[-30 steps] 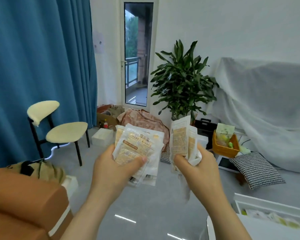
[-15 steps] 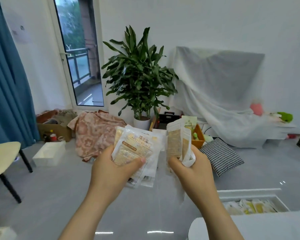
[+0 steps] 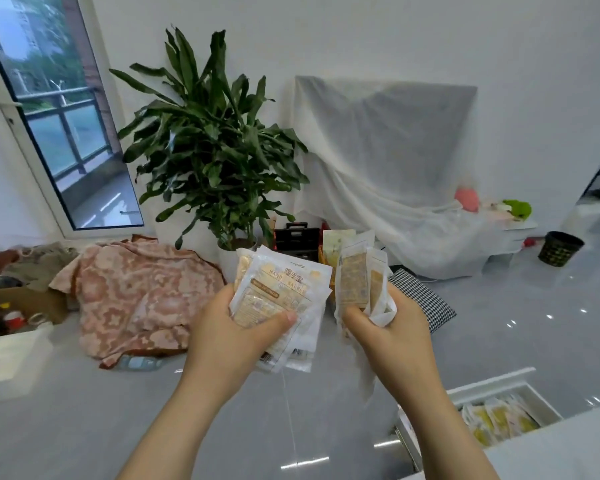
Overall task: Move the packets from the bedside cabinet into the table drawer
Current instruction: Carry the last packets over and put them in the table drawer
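Note:
My left hand (image 3: pixel 232 336) grips a fanned stack of white and tan hand-warmer packets (image 3: pixel 279 296), thumb pressed across their front. My right hand (image 3: pixel 392 330) holds a second bunch of packets (image 3: pixel 357 278) upright, fingers curled round their lower ends. Both bunches are held at chest height over the grey floor. At the lower right the white table drawer (image 3: pixel 489 386) stands open, with several yellow and white packets (image 3: pixel 496 419) lying inside. The white table top (image 3: pixel 561 445) covers the drawer's near part. The bedside cabinet is out of view.
A large potted plant (image 3: pixel 212 147) stands against the wall ahead. A pink patterned cloth (image 3: pixel 136 292) and boxes lie on the floor at left, a checked cushion (image 3: pixel 420 299) behind my right hand, draped furniture (image 3: pixel 385 174) and a dark bin (image 3: pixel 560 247) to the right.
The view has swung right: the blue curtain and chair have left the frame, and the open drawer has come further into view at lower right. Both hands keep their hold on the packets.

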A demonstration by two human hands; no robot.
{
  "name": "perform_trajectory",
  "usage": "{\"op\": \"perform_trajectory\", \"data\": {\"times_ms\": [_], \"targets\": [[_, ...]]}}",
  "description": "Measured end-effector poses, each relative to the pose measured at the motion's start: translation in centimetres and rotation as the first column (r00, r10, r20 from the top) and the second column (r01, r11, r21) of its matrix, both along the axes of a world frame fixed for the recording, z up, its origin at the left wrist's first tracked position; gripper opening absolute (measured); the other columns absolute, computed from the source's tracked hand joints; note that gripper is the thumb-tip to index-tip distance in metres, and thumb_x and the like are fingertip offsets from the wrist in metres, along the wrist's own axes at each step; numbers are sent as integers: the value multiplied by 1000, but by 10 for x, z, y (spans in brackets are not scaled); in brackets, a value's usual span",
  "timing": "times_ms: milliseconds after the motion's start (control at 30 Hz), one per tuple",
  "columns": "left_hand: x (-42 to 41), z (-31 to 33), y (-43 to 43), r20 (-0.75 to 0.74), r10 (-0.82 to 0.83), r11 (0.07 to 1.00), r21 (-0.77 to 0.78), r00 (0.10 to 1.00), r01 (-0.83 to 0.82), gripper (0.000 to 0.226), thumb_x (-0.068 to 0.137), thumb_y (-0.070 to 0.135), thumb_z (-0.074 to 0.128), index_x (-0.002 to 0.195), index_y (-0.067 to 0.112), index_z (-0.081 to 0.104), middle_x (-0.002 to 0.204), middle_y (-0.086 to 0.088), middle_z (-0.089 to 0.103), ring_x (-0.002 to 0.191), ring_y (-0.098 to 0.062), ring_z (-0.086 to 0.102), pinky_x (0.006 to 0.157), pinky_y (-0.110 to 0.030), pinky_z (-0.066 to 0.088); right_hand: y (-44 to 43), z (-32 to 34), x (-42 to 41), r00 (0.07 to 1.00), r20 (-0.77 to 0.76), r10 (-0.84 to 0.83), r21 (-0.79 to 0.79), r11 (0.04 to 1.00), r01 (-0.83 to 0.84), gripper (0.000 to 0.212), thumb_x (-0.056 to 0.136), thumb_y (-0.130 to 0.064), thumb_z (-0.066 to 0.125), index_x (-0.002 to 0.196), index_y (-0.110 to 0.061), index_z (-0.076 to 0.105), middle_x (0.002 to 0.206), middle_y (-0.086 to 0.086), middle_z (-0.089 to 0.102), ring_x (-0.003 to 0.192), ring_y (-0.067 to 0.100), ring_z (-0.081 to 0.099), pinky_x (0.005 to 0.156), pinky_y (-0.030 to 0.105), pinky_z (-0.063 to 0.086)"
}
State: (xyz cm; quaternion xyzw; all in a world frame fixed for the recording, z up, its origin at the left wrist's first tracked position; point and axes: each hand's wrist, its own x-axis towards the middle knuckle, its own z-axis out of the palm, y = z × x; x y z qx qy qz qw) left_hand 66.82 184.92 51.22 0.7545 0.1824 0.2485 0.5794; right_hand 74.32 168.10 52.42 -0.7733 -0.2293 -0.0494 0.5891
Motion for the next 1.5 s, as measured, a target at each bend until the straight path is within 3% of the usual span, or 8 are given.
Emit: {"op": "perform_trajectory", "data": {"times_ms": [300,400,567,800,1033,1200,1367,1500], "targets": [[129,-21,78,-39,-195,981,-2,980,195,32,69,16,83,97,23,70,90,10,75,81,-4,71,65,-22,58,62,-25,102,967,-38,-251,-75,966,248,11,80,-13,66,83,-5,59,77,18,60,72,35,58,57,46,53],[175,-21,110,-71,-252,967,15,965,254,32,68,19,83,97,27,70,90,11,75,82,-4,71,70,-30,59,91,-26,133,952,-49,-303,-81,951,298,12,80,-12,67,81,-4,58,75,16,59,61,27,53,53,34,50],[235,-25,137,-107,-359,931,28,927,363,33,67,21,84,94,31,67,85,17,73,78,7,66,56,-8,50,119,-34,173,915,-130,-381,-77,924,374,10,81,-14,67,79,-9,60,73,12,60,59,12,51,50,21,44],[316,-42,141,-150,-490,869,-5,859,494,31,69,18,82,93,32,67,82,17,72,75,10,65,51,-6,48,122,-50,233,844,-156,-513,-132,858,497,13,82,-14,66,87,-4,59,79,18,60,69,32,56,55,40,52],[420,-48,117,-169,-577,811,2,799,586,32,69,19,83,95,30,68,84,22,72,77,9,66,54,-5,48,102,-60,316,802,-197,-563,-69,824,562,10,80,-12,65,75,-10,57,71,15,57,58,14,48,49,21,42],[496,-39,89,-189,-619,771,36,762,635,29,67,19,84,91,28,70,82,20,73,73,8,66,52,-6,47,81,-59,379,758,-223,-613,-48,784,619,11,81,-16,65,78,-7,59,74,15,62,65,31,56,55,36,50],[556,-39,60,-206,-656,734,49,726,677,30,66,22,85,91,27,70,83,15,74,74,3,68,58,-14,51,55,-58,428,700,-213,-681,-70,726,684,14,82,-15,65,77,-5,58,71,14,58,57,11,50,49,22,42],[605,-44,39,-224,-706,681,49,672,731,27,65,22,85,86,27,69,82,18,73,72,4,67,62,-22,53,38,-65,461,631,-237,-739,-85,662,744,15,83,-18,65,76,-7,57,70,14,58,57,19,51,51,28,46]]}}
